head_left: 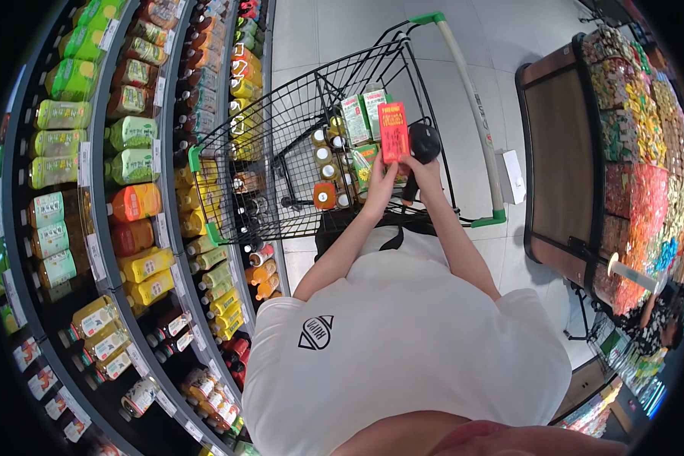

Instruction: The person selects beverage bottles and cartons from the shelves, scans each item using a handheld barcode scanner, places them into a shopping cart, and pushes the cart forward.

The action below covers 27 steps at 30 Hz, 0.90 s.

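A red drink carton (pixel 393 134) bearing writing is held up over the shopping cart. My left hand (pixel 381 181) grips its lower left edge. In my right hand (pixel 424 174) is a black handheld device (pixel 424 142) with a rounded head and a handle; my right thumb lies by the carton's lower right corner. Beneath my hands, the wire cart (pixel 296 102) carries white-and-green cartons (pixel 354 119), a green box (pixel 366 159) with a yellow flower, and several bottles with pale caps (pixel 322 154). An orange-red bottle (pixel 324 195) also stands there.
Shelves of bottled drinks (pixel 137 134) run along the left, with price tags on their edges. The cart's handle (pixel 473 108) is on the right. Beyond it, a white box (pixel 510 176) sits on the tiled floor beside a display bin (pixel 564 148) heaped with wrapped sweets (pixel 632 211).
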Tool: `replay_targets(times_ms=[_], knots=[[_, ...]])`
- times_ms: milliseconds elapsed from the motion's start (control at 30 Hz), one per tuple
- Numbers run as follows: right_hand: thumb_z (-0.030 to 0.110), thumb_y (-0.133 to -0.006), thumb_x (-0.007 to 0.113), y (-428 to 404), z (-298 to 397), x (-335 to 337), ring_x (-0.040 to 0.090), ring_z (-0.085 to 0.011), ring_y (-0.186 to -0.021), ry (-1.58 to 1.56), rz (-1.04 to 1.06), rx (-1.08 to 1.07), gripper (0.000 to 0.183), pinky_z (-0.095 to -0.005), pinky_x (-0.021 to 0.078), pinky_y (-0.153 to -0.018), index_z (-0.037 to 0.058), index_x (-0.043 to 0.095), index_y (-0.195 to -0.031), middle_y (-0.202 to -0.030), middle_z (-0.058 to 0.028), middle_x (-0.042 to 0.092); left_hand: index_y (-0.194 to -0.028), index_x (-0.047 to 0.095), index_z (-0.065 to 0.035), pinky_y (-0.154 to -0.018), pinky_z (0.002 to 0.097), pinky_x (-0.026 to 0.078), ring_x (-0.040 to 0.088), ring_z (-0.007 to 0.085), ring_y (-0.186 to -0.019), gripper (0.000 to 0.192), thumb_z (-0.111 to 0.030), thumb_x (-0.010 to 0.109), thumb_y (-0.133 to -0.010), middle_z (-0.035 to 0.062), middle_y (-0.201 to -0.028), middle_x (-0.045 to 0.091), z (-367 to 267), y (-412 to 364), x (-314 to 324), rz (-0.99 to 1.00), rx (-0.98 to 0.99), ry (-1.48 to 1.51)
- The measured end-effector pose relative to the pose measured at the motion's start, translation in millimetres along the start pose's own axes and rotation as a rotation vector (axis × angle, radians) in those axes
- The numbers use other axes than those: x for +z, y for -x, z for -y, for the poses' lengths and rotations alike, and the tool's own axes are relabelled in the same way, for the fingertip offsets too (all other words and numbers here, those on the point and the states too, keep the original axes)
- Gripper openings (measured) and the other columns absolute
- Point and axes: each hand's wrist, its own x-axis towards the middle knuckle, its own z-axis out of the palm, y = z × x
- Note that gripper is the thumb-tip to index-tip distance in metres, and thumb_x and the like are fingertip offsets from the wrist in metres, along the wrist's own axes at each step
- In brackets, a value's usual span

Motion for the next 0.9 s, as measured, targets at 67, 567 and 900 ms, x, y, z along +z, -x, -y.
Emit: replay_targets(times_ms=[67, 567, 900], knots=[[0.005, -0.068, 0.062, -23, -10, 15, 0.057, -0.013, -0.058, 0.024, 0.018, -0.018, 0.021, -0.0242, 0.0462, -0.051, -0.0005, 0.054, -0.086, -0.073, -0.0061, 0.058, -0.128, 0.025, -0.0129, -0.069, 0.0216, 0.038, 0.049, 0.0102, -0.09, 0.05, -0.023, 0.046, -0.085, 0.0043, -0.113, 0.045, 2, 7, -9, -0.03, -0.02, -0.036], [0.006, -0.068, 0.059, -75, -41, 71, 0.053, -0.012, -0.055, 0.115, 0.185, 0.203, 0.017, -0.0244, 0.042, -0.049, 0.004, 0.053, -0.084, -0.072, -0.0029, 0.054, -0.113, 0.042, -0.0083, -0.07, 0.0215, 0.04, 0.053, 0.0101, -0.086, 0.032, -0.023, 0.043, -0.085, 0.0046, -0.102, 0.056, 8, 101, -56, -0.269, -0.106, 0.178], [0.002, -0.071, 0.058, 81, -6, 74, 0.05, -0.0112, -0.056, 0.22, 0.364, -0.265, 0.026, -0.0239, 0.0397, -0.053, 0.0005, 0.051, -0.096, -0.083, -0.0057, 0.055, -0.107, 0.047, -0.0116, -0.064, 0.0217, 0.04, 0.054, 0.0101, -0.079, 0.024, -0.021, 0.045, -0.084, 0.0033, -0.093, 0.058, 17, 151, -93, -0.518, 0.134, 0.357]])
